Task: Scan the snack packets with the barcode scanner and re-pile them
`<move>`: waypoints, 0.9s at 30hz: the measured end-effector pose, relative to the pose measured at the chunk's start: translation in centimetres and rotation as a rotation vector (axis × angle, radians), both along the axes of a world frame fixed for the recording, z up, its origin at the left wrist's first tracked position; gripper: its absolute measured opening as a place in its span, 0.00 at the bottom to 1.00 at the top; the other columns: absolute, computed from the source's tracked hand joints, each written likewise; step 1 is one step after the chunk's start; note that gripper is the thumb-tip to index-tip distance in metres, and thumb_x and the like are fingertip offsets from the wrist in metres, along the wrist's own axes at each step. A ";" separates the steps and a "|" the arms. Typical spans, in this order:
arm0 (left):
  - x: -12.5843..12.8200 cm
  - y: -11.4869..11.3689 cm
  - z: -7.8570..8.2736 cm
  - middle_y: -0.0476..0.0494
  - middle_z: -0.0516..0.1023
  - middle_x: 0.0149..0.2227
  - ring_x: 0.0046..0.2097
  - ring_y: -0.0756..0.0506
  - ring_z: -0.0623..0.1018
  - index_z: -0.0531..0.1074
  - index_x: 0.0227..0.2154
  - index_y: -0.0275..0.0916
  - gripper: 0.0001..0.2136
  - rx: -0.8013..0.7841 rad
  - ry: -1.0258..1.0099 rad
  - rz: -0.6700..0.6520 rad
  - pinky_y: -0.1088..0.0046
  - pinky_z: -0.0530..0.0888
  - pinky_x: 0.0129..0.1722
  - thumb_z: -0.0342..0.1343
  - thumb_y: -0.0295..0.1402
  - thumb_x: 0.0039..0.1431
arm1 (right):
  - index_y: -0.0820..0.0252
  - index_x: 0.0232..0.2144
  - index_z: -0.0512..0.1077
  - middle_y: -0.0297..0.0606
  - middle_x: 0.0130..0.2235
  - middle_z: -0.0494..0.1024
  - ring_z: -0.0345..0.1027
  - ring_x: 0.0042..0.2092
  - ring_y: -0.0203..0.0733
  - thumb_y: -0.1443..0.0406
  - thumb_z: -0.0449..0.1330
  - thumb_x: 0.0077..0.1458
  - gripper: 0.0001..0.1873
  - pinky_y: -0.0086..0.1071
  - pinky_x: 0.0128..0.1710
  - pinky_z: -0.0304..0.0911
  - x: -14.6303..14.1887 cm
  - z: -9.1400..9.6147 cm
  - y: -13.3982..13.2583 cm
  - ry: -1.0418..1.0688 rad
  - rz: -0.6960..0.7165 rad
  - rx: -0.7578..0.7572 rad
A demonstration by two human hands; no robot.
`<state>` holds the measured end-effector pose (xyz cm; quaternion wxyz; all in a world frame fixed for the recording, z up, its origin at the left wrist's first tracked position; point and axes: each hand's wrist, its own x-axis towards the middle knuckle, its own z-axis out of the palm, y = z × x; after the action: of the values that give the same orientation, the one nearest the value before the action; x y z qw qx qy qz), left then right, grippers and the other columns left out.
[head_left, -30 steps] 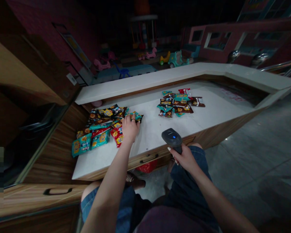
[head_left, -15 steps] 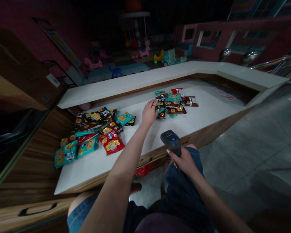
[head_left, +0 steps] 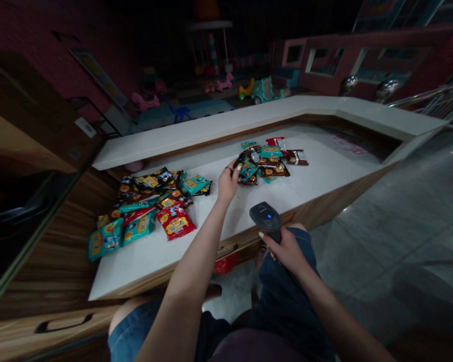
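Handheld scanner in right hand, grip wrapped round its handle, above right thigh, by near edge of counter; head points forward, slightly left, long axis roughly front-to-back; left hand nearly closed, pinching black packet at left edge of right snack pile; packet partly hidden, can't tell its long axis.

Dim light; a pink wall at upper left, a pink partition with window openings at upper right, a white-topped counter mid-frame, grey tiled floor at right.
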<state>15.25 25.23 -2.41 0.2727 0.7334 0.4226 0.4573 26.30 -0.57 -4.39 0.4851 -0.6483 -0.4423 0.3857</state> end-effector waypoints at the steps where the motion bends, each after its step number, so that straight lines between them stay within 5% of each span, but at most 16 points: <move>1: -0.8 -0.7 -0.4 0.38 0.83 0.51 0.56 0.40 0.79 0.77 0.52 0.38 0.14 -0.066 -0.138 0.034 0.64 0.72 0.60 0.55 0.38 0.71 | 0.54 0.33 0.69 0.27 0.16 0.68 0.63 0.17 0.40 0.48 0.62 0.53 0.17 0.32 0.19 0.59 -0.1 0.0 0.0 0.004 0.003 0.005; 6: -4.3 -4.4 -2.6 0.43 0.82 0.45 0.47 0.44 0.81 0.74 0.44 0.41 0.17 -0.516 -0.824 0.102 0.69 0.77 0.47 0.63 0.49 0.62 | 0.56 0.34 0.70 0.26 0.15 0.68 0.63 0.16 0.40 0.48 0.64 0.54 0.18 0.31 0.19 0.59 -0.8 -0.2 0.1 0.017 0.026 0.023; 11: -6.1 -7.7 -3.9 0.46 0.82 0.42 0.43 0.46 0.81 0.73 0.43 0.42 0.20 -0.764 -0.970 0.008 0.72 0.76 0.43 0.72 0.45 0.52 | 0.56 0.35 0.70 0.26 0.16 0.68 0.63 0.16 0.39 0.49 0.64 0.55 0.18 0.30 0.18 0.58 -1.8 -0.2 0.1 0.030 0.054 0.018; 15: -6.9 -8.8 -4.3 0.48 0.84 0.44 0.42 0.49 0.82 0.74 0.45 0.42 0.24 -0.777 -1.008 -0.077 0.74 0.75 0.46 0.77 0.34 0.45 | 0.56 0.35 0.71 0.25 0.15 0.68 0.62 0.15 0.38 0.50 0.64 0.55 0.17 0.30 0.18 0.58 -2.1 0.0 0.0 0.000 0.062 0.029; 27: -7.2 -8.9 -5.0 0.50 0.83 0.41 0.39 0.51 0.81 0.74 0.45 0.43 0.23 -0.735 -1.042 -0.108 0.76 0.75 0.41 0.75 0.32 0.47 | 0.56 0.35 0.70 0.25 0.14 0.67 0.63 0.15 0.39 0.49 0.63 0.55 0.18 0.30 0.18 0.58 -2.0 0.7 -0.1 -0.015 0.058 0.030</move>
<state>8.05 16.33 -7.43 0.6986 0.2938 0.3264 0.5649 24.30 -0.66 -3.68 0.4801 -0.6307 -0.4702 0.3882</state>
